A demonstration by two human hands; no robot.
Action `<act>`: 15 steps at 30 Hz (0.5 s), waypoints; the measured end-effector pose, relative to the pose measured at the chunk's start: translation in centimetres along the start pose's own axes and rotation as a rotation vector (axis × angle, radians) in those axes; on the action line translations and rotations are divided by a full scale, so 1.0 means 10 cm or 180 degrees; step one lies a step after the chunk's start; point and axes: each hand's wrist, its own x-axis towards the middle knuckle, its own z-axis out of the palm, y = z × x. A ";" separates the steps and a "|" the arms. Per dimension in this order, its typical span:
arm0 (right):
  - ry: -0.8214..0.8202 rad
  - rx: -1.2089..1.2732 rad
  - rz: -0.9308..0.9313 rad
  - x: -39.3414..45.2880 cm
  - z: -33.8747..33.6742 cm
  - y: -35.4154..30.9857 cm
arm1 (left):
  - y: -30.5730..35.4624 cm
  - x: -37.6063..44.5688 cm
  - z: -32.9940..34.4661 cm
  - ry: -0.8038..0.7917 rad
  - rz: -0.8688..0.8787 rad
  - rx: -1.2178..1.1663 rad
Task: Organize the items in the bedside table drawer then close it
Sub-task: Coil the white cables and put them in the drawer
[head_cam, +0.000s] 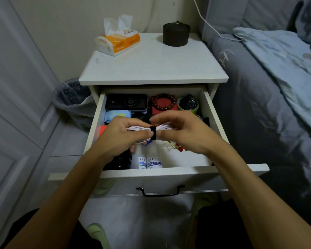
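The white bedside table's drawer (156,172) stands pulled out toward me. Above its middle, my left hand (122,135) and my right hand (185,132) both pinch a coiled white cable (142,129) bound by a black strap (153,133). Inside lie a black case (126,102) at the back left, a wooden bead bracelet (164,102) on a red box, a roll of tape (188,104) at the back right, a blue packet (113,115), and two white bottles (147,161) at the front. My hands hide the drawer's centre.
A tissue pack (118,39) and a dark round container (176,34) sit on the tabletop (151,65). A lined bin (74,103) stands to the left, a bed with grey-blue bedding (269,83) to the right. The drawer handle (160,191) faces me.
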 end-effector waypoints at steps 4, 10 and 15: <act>0.0067 -0.0600 -0.0365 0.03 0.08 0.07 | -0.01 0.01 -0.04 -0.0057 -0.0333 -0.0313; 0.0230 -0.1162 -0.1239 0.05 0.12 0.08 | 0.01 0.01 0.00 0.0187 -0.0665 -0.1037; 0.0320 -0.1742 -0.1543 0.13 0.19 0.16 | -0.02 0.01 -0.02 0.0243 -0.0856 -0.1168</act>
